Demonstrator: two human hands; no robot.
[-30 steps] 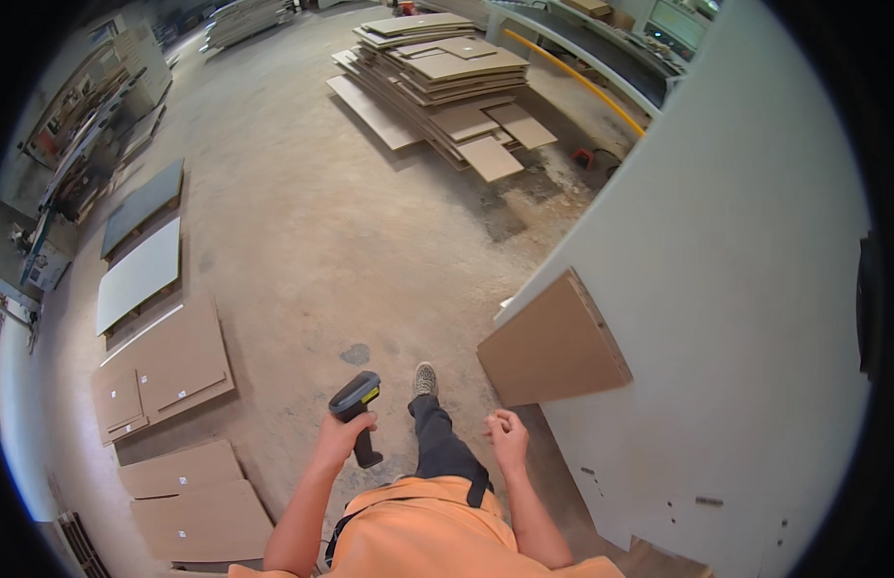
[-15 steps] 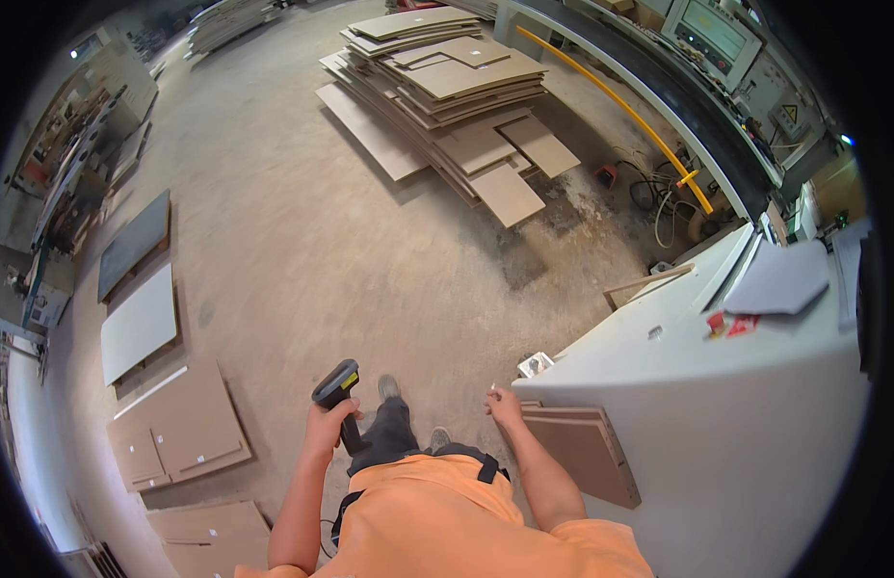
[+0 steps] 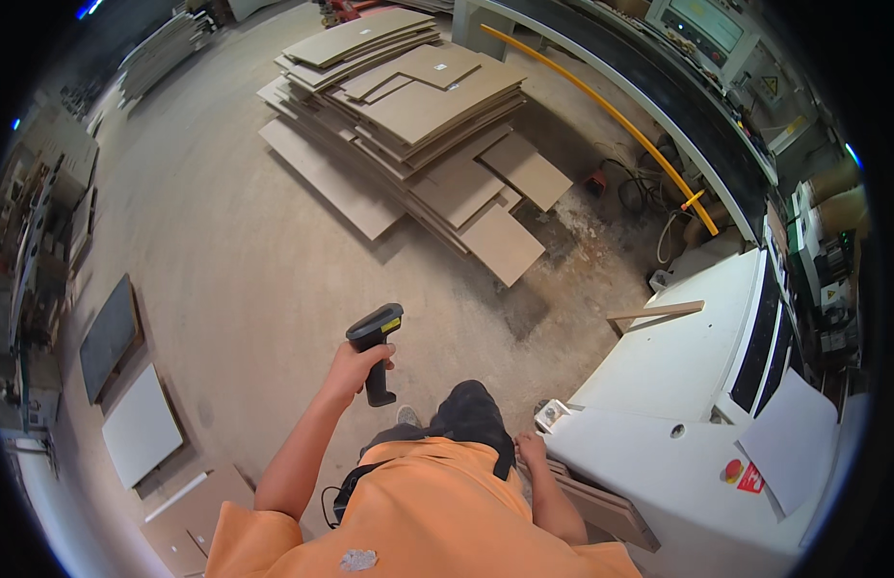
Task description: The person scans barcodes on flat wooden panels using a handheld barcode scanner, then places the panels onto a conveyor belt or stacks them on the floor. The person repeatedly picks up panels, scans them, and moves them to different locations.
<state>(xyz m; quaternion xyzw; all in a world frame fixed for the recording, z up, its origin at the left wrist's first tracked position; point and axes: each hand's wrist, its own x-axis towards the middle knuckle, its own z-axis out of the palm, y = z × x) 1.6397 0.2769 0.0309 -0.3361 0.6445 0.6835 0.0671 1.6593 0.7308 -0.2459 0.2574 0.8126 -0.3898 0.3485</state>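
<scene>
My left hand (image 3: 355, 369) is wrapped round the grip of a black handheld barcode scanner (image 3: 375, 330) with a yellow label. It holds the scanner out in front of me above the floor, head pointing up and to the right. My right hand (image 3: 530, 448) hangs low by my hip with its fingers curled. Whatever it may hold is hidden. Close to it are the white machine housing (image 3: 620, 438) and some brown boards (image 3: 609, 509) leaning against that housing.
A large uneven stack of flat panels (image 3: 433, 106) lies ahead. A yellow bar (image 3: 611, 116) runs along the machine at right, with loose cables (image 3: 640, 188) below. A dark panel (image 3: 112, 337) and a white panel (image 3: 144, 429) lie at left. Paper (image 3: 792, 438) rests by a red button (image 3: 733, 470).
The panel stack and machine have shifted in view as I step forward. My left hand has lifted the scanner and swung it right; my right hand has dropped closer to the housing.
</scene>
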